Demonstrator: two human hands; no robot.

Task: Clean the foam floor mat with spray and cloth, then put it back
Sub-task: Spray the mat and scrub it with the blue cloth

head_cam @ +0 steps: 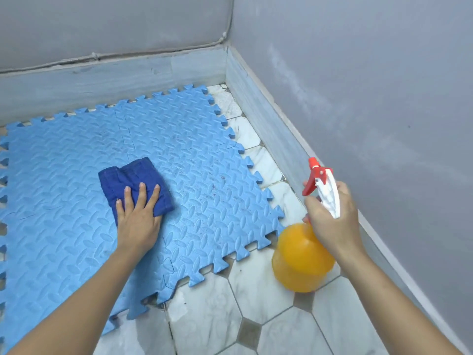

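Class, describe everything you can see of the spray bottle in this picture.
The spray bottle has a rounded, translucent orange body that looks like plastic, a white spray head and a red trigger and nozzle. It is upright, tilted slightly, at the mat's right edge over the tiled floor, nozzle pointing away towards the wall. The right hand grips its neck and head; whether its base touches the floor is unclear.

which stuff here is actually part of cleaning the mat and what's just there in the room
Part of the job:
- blue foam mat
- dark blue cloth, pressed flat on the mat by the left hand
- orange spray bottle, gripped at its neck by the right hand

Just there:
- tiled floor
- grey walls
- skirting
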